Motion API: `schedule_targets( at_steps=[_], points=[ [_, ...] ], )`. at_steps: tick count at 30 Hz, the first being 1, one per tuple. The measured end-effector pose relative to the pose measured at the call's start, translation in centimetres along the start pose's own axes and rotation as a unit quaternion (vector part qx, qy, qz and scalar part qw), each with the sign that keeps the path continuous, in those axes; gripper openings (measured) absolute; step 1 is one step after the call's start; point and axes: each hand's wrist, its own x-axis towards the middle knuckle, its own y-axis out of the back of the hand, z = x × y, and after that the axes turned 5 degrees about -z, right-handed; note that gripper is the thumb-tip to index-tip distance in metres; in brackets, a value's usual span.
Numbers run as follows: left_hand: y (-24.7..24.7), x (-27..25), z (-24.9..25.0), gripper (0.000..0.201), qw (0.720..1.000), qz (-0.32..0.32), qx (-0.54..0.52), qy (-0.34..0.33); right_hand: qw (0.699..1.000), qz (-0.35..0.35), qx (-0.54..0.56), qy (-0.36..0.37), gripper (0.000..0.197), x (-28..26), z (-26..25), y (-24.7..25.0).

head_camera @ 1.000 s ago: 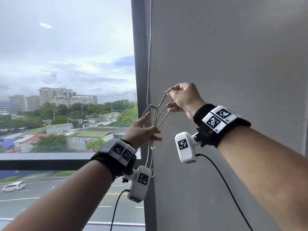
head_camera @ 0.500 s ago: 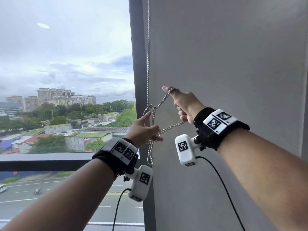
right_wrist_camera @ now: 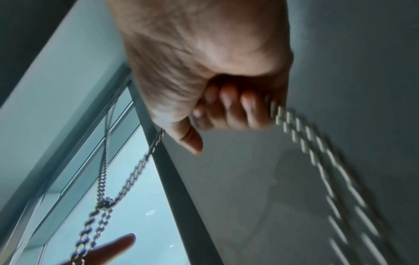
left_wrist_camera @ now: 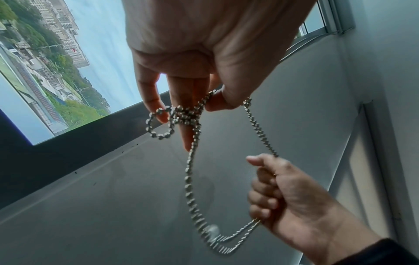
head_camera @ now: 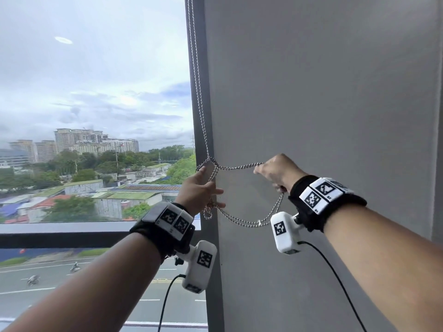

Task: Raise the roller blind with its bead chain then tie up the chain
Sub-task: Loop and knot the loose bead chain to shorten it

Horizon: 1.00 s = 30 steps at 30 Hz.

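The metal bead chain (head_camera: pixel 196 80) hangs down the dark window frame (head_camera: pixel 195 121) and crosses itself in a loose knot (head_camera: pixel 214 162). My left hand (head_camera: pixel 211 195) is just below that crossing and pinches a bunch of chain loops between thumb and fingers (left_wrist_camera: pixel 188 112). My right hand (head_camera: pixel 273 171) is a fist around the chain (right_wrist_camera: pixel 278 116) to the right, in front of the grey wall. One strand runs taut from the knot to that fist. A slack double loop (head_camera: pixel 251 224) sags between both hands. The blind itself is not in the head view; the glass is uncovered.
A grey wall (head_camera: pixel 323 104) fills the right side, close behind my right hand. The window pane (head_camera: pixel 96 92) looks out on buildings and a road, with a dark sill rail (head_camera: pixel 60 238) below. Wrist camera cables hang under both forearms.
My right hand has moved right and down with the chain, drawing a strand out sideways from the crossing. The hanging tail below my left hand has shortened. My left hand has stayed put.
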Motion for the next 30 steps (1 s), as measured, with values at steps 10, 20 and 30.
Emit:
schedule_targets(
  at_steps=[10, 20, 30],
  points=[
    [-0.7, 0.1, -0.5, 0.042, 0.999, 0.007, -0.033, -0.020, 0.884, -0.363, 0.294, -0.001, 0.011, -4.1, 2.7, -6.0],
    [-0.3, 1.1, -1.4, 0.011, 0.994, 0.051, 0.075, -0.062, 0.948, -0.112, 0.244, 0.170, 0.030, -5.7, 4.9, -12.2],
    [-0.7, 1.9, -3.5, 0.028, 0.983, 0.025, 0.166, -0.073, 0.958, -0.071, 0.231, 0.153, 0.032, -7.8, 9.9, -14.9]
  ],
)
